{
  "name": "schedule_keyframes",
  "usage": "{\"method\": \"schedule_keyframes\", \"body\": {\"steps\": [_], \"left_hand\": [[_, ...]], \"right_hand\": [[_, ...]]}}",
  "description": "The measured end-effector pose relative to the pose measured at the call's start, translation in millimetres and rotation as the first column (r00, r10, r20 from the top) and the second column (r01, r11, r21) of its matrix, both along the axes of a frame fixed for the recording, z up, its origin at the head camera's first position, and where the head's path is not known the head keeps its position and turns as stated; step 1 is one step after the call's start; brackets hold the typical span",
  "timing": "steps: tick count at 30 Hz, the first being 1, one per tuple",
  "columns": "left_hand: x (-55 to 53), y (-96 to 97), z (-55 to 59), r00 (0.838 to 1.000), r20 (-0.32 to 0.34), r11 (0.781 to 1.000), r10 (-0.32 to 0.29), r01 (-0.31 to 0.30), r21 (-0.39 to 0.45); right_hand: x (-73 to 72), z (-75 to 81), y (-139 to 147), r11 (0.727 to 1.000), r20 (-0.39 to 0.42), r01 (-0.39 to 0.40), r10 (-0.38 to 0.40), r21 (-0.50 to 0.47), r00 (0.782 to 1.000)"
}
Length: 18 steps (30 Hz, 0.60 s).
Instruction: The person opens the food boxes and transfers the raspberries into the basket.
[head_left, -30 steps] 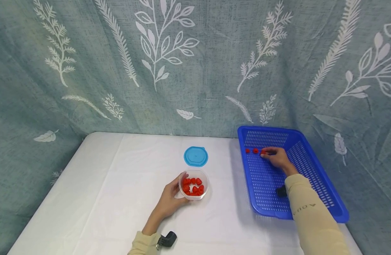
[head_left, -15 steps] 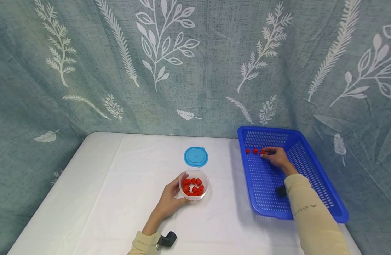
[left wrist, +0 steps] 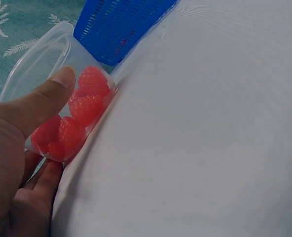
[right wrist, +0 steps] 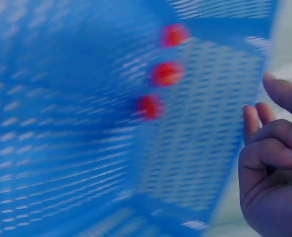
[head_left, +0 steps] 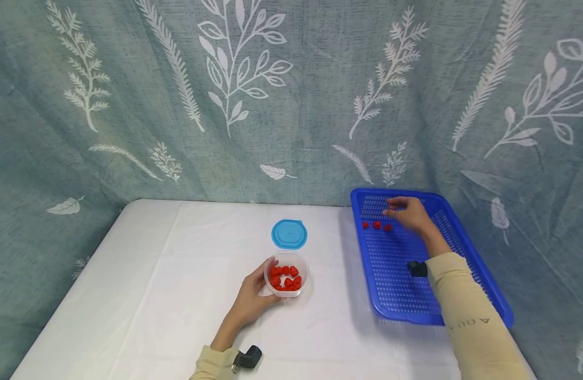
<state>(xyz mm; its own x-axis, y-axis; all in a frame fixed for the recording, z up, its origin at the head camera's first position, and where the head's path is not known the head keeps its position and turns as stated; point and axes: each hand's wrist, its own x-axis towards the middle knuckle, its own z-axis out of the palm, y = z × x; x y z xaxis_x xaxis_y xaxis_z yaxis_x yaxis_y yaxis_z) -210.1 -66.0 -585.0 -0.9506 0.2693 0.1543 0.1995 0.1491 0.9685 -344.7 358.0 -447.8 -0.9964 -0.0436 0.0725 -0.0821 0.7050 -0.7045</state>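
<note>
My left hand (head_left: 253,301) grips a clear plastic tub (head_left: 304,266) standing on the white cloth, thumb on one side and fingers on the other. Inside the tub lie several red raspberries (left wrist: 87,108). Over the far part of a blue perforated basket (head_left: 369,279), my right hand (head_left: 412,214) hovers with fingers loosely bent and nothing between them. Three raspberries (head_left: 377,225) sit in a row on the basket floor, just nearer than the fingertips. The right wrist view is blurred; there the hand (right wrist: 272,163) appears beside the basket's end wall, apart from the berries.
A round blue lid (head_left: 289,234) lies flat on the cloth beyond the tub. White cloth covers the table (head_left: 177,295). A patterned green curtain (head_left: 315,105) hangs along the back and sides, close behind the basket.
My right hand has let go of the third raspberry, leaving it in the row, and has lifted away toward the basket's far end. The left hand and tub stay put.
</note>
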Motion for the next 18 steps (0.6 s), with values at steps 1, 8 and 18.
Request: {"method": "schedule_keyframes", "body": {"steps": [1,8,18], "left_hand": [[0.2,-0.2,-0.5,1.0,0.001,1.0,0.0,0.0,0.004],[-0.1,-0.4,-2.0,1.0,0.008,1.0,-0.001,0.001,0.028],[1.2,1.2,-0.3,1.0,0.027,1.0,0.008,-0.009,0.03]], "right_hand": [[3.0,10.0,-5,1.0,-0.003,0.0,0.0,-0.005,1.0],[40.5,71.0,-47,0.995,-0.058,-0.052,0.047,-0.084,0.997],[111.2,92.0,-111,0.964,-0.121,-0.156,0.133,-0.214,0.984]]}}
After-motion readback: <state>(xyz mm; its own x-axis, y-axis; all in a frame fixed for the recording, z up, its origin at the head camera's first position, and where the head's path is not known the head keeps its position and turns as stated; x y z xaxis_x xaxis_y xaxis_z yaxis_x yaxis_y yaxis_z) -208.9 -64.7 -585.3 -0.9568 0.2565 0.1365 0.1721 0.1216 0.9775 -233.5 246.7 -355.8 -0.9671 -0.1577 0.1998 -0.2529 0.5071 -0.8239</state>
